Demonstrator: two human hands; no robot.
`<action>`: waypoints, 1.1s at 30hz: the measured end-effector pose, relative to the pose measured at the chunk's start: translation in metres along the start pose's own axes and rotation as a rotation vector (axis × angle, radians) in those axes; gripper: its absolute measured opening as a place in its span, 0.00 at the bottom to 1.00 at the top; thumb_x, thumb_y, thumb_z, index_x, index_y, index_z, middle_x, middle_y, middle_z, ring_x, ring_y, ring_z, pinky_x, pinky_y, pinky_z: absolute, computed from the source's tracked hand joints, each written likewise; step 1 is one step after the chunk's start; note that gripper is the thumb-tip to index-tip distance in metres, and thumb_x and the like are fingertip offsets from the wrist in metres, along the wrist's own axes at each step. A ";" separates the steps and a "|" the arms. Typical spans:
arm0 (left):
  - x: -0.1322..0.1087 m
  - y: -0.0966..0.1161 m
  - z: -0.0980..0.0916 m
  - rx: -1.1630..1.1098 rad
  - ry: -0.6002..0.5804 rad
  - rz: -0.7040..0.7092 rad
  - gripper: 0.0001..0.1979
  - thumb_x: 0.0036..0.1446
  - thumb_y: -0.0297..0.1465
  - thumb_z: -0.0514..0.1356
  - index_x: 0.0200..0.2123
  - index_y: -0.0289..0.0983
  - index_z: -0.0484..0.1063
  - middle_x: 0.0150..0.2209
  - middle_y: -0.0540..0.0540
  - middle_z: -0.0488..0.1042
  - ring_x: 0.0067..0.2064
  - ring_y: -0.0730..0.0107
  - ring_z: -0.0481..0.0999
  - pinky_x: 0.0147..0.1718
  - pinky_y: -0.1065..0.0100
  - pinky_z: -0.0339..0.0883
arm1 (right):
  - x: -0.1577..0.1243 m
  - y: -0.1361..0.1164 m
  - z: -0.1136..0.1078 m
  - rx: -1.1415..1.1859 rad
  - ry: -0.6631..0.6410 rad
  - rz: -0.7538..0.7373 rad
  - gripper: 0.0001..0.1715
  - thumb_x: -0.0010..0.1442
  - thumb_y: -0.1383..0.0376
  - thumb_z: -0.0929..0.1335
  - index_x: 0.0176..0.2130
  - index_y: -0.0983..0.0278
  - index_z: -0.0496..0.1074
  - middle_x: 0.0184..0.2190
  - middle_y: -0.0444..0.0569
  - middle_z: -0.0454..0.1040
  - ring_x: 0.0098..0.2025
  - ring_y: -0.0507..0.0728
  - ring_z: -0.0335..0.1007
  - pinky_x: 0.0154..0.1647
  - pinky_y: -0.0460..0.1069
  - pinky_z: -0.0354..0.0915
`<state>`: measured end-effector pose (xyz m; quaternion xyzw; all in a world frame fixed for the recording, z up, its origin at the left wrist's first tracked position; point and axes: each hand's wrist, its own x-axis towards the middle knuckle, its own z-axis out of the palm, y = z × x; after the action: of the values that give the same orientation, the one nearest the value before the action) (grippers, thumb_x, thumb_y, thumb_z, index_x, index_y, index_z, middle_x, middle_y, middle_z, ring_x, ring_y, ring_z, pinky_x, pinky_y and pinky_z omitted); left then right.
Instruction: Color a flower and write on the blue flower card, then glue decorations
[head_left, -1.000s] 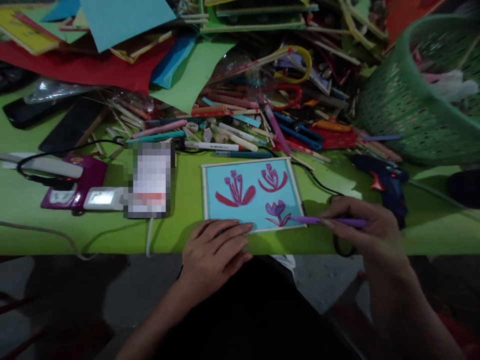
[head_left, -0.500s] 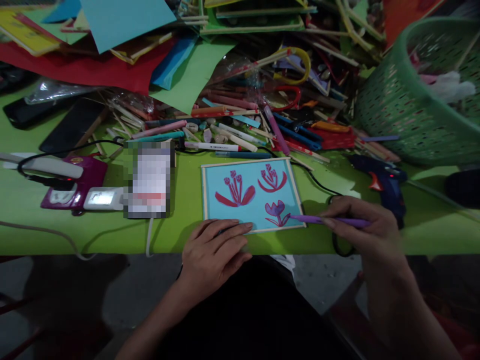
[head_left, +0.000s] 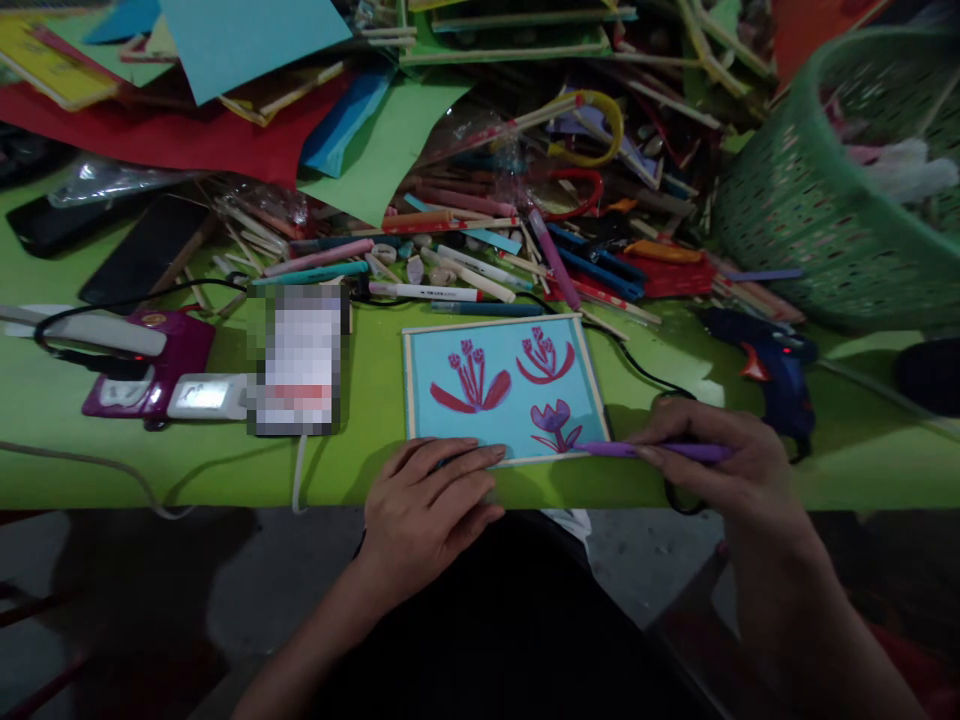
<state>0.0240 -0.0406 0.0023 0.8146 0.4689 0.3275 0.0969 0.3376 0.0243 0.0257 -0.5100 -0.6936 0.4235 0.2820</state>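
Note:
A blue card (head_left: 465, 345) framed with thin wooden sticks lies near the table's front edge, with three red and purple flowers drawn on it. My left hand (head_left: 431, 500) rests over the card's lower left edge, fingers stretched out and lying fairly flat; what is under the palm is hidden. In my right hand (head_left: 720, 450) a purple marker (head_left: 679, 451) is pinched between thumb and fingers. Its tip touches the card close to the right leaf of the lowest flower.
A dark blue glue gun (head_left: 780, 370) lies right of my right hand, below a green basket (head_left: 810, 200). A phone (head_left: 300, 360) and a purple power adapter (head_left: 180, 350) with cables stand to the left. Behind lie several markers, sticks and coloured paper (head_left: 255, 45).
The marker's tip has moved slightly left and down along the leaf, my right hand shifting with it. My left hand and the card have stayed in place.

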 end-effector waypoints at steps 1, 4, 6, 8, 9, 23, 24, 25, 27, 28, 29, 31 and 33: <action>0.000 0.000 0.000 0.005 0.000 0.002 0.05 0.64 0.36 0.62 0.40 0.42 0.77 0.48 0.50 0.83 0.50 0.65 0.80 0.51 0.61 0.68 | 0.000 0.000 0.000 -0.009 0.014 0.008 0.02 0.58 0.63 0.75 0.33 0.57 0.79 0.26 0.42 0.73 0.25 0.51 0.65 0.24 0.48 0.56; 0.000 0.000 0.000 0.014 0.005 0.006 0.06 0.64 0.36 0.62 0.40 0.42 0.77 0.48 0.51 0.83 0.50 0.65 0.80 0.50 0.61 0.69 | -0.001 0.000 0.002 -0.027 0.070 0.027 0.03 0.57 0.61 0.75 0.32 0.56 0.79 0.24 0.42 0.72 0.24 0.52 0.63 0.23 0.48 0.54; 0.000 0.000 0.000 0.012 0.012 0.010 0.05 0.64 0.36 0.62 0.40 0.42 0.77 0.48 0.51 0.83 0.50 0.65 0.80 0.50 0.61 0.69 | -0.001 -0.002 0.003 -0.034 0.092 0.033 0.04 0.57 0.60 0.76 0.31 0.56 0.79 0.24 0.42 0.72 0.23 0.52 0.62 0.22 0.48 0.54; 0.000 0.000 0.000 0.004 0.017 0.012 0.05 0.64 0.35 0.62 0.40 0.41 0.76 0.48 0.51 0.83 0.50 0.65 0.80 0.50 0.60 0.68 | -0.001 -0.003 0.003 -0.030 0.086 0.029 0.04 0.56 0.60 0.76 0.31 0.56 0.79 0.24 0.42 0.72 0.23 0.52 0.63 0.22 0.49 0.54; 0.000 0.000 0.000 0.000 0.017 0.012 0.05 0.64 0.35 0.62 0.40 0.41 0.76 0.49 0.51 0.83 0.50 0.65 0.80 0.50 0.61 0.68 | -0.001 -0.003 0.003 -0.024 0.073 0.022 0.04 0.56 0.61 0.76 0.31 0.56 0.79 0.24 0.42 0.72 0.23 0.52 0.63 0.22 0.49 0.54; -0.001 0.000 0.000 -0.012 0.010 -0.004 0.05 0.64 0.36 0.62 0.40 0.42 0.76 0.49 0.51 0.83 0.50 0.65 0.80 0.51 0.60 0.68 | -0.001 -0.002 0.002 -0.014 0.029 -0.030 0.03 0.58 0.65 0.75 0.34 0.57 0.78 0.26 0.42 0.72 0.24 0.51 0.65 0.24 0.49 0.55; -0.001 0.000 0.001 -0.013 0.011 -0.004 0.05 0.64 0.36 0.62 0.40 0.42 0.76 0.49 0.51 0.83 0.50 0.65 0.80 0.51 0.60 0.68 | -0.001 -0.002 0.002 -0.010 0.027 -0.029 0.02 0.58 0.65 0.75 0.34 0.58 0.78 0.25 0.42 0.72 0.24 0.51 0.64 0.23 0.48 0.55; -0.001 0.000 0.001 -0.014 0.014 -0.002 0.05 0.64 0.36 0.62 0.40 0.41 0.76 0.49 0.51 0.83 0.50 0.65 0.80 0.51 0.60 0.68 | -0.001 -0.002 0.002 -0.009 0.022 -0.029 0.02 0.58 0.65 0.75 0.34 0.58 0.78 0.25 0.42 0.71 0.24 0.51 0.64 0.23 0.48 0.55; 0.000 0.000 0.000 -0.014 0.020 0.000 0.06 0.65 0.35 0.62 0.40 0.41 0.76 0.49 0.51 0.83 0.50 0.65 0.80 0.51 0.61 0.68 | -0.001 -0.001 0.002 -0.008 0.007 -0.048 0.02 0.58 0.65 0.75 0.33 0.59 0.78 0.25 0.42 0.71 0.24 0.51 0.64 0.23 0.48 0.55; 0.000 0.000 0.000 -0.015 0.020 0.001 0.05 0.65 0.35 0.61 0.40 0.41 0.76 0.49 0.51 0.83 0.50 0.66 0.80 0.51 0.61 0.67 | 0.000 0.000 0.002 -0.006 -0.001 -0.061 0.02 0.58 0.65 0.75 0.33 0.59 0.78 0.25 0.42 0.72 0.24 0.51 0.64 0.23 0.48 0.56; 0.000 0.000 0.000 -0.016 0.020 0.001 0.05 0.65 0.35 0.62 0.40 0.41 0.76 0.49 0.51 0.83 0.50 0.66 0.80 0.51 0.61 0.67 | 0.000 0.000 0.002 -0.004 -0.006 -0.073 0.02 0.58 0.65 0.75 0.33 0.59 0.78 0.25 0.42 0.72 0.24 0.51 0.64 0.23 0.48 0.56; 0.000 0.000 0.000 -0.017 0.019 0.002 0.05 0.64 0.35 0.62 0.40 0.40 0.76 0.48 0.51 0.83 0.50 0.66 0.80 0.51 0.61 0.67 | 0.000 0.002 0.001 -0.006 -0.006 -0.091 0.02 0.58 0.65 0.75 0.33 0.59 0.78 0.25 0.42 0.72 0.24 0.50 0.65 0.24 0.47 0.56; 0.000 0.000 0.000 -0.015 0.020 0.005 0.06 0.64 0.35 0.62 0.40 0.40 0.76 0.48 0.50 0.83 0.50 0.65 0.80 0.50 0.61 0.67 | 0.001 0.003 0.001 -0.015 0.000 -0.105 0.02 0.58 0.66 0.75 0.34 0.59 0.78 0.26 0.41 0.73 0.24 0.49 0.66 0.24 0.47 0.57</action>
<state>0.0244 -0.0404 0.0023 0.8117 0.4652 0.3395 0.0975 0.3377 0.0248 0.0229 -0.4751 -0.7226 0.4027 0.3000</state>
